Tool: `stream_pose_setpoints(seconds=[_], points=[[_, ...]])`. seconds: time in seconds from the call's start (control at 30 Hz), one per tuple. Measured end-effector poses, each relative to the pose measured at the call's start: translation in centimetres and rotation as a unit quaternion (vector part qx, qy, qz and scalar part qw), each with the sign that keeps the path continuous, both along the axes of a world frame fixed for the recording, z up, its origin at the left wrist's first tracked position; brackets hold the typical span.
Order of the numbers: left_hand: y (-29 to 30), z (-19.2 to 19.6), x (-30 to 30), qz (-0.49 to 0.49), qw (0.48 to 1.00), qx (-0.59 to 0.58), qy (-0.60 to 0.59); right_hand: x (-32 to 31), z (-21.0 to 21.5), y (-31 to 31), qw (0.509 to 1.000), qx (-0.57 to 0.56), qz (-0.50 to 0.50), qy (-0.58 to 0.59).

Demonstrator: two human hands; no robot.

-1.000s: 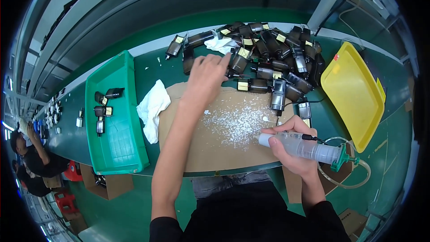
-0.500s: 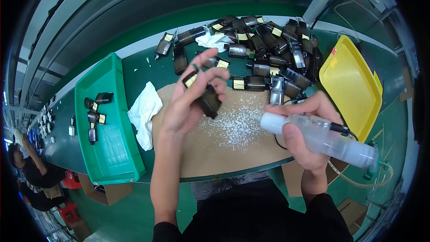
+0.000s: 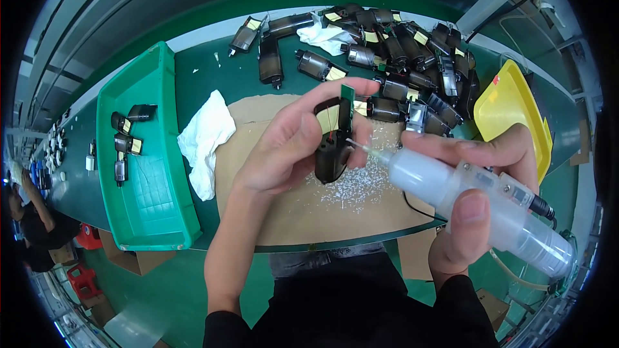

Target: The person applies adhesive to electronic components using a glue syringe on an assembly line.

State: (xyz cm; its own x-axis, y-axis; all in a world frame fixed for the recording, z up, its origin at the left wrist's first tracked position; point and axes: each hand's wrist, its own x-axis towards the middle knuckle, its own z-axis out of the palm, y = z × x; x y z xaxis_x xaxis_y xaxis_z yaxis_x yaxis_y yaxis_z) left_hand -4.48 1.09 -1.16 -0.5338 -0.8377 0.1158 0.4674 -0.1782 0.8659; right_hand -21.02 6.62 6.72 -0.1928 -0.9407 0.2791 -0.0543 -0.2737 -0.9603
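Held up over the cardboard sheet (image 3: 264, 212), a dark translucent plastic housing (image 3: 331, 162) sits in the fingers of my left hand (image 3: 274, 151). It carries a pale yellow label, a thin red wire and a narrow green circuit board (image 3: 347, 108) that sticks up. My right hand (image 3: 472, 219) is wrapped round a fat dispensing syringe (image 3: 422, 180) with whitish contents. The syringe's thin needle (image 3: 362, 147) points left at the housing, its tip close to the housing's right side; whether they touch I cannot tell.
White crumbs (image 3: 354, 196) litter the cardboard. A green tray (image 3: 177, 187) with several housings stands left, beside a white cloth (image 3: 207, 135). Many dark housings (image 3: 393, 51) are heaped at the back, near a yellow tray (image 3: 509, 100). Another person (image 3: 39, 212) sits far left.
My left hand has turned the housing upright, bringing its circuit board and wire into view. The syringe in my right hand has come closer, its needle now at the housing. The whole view has shifted slightly.
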Motion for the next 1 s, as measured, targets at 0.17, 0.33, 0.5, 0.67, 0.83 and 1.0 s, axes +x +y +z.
stream_pose_setpoints(seconds=[0.17,0.33,0.5,0.67,0.83,1.0], points=[[0.0,0.7,0.3,-0.035,0.996,0.035,-0.08,-1.2,-0.2,-0.2,0.991,-0.013,0.065,0.116],[0.1,0.1,0.4,-0.007,0.996,0.015,-0.089,-1.2,-0.6,-0.4,0.987,-0.049,0.087,0.124],[0.1,-1.4,0.5,-0.015,1.0,-0.004,-0.017,-1.4,-0.9,-0.7,0.984,-0.051,0.106,0.134],[0.1,-1.9,0.7,-0.046,0.997,-0.001,0.061,-2.5,0.1,-0.9,0.96,-0.034,0.18,0.212],[0.5,-0.2,0.1,-0.002,0.995,-0.004,-0.098,-2.7,0.7,-0.6,0.951,-0.013,0.191,0.244],[0.6,-0.2,0.2,-0.004,0.995,-0.003,-0.098,-2.9,1.1,-0.4,0.937,-0.013,0.216,0.275]])
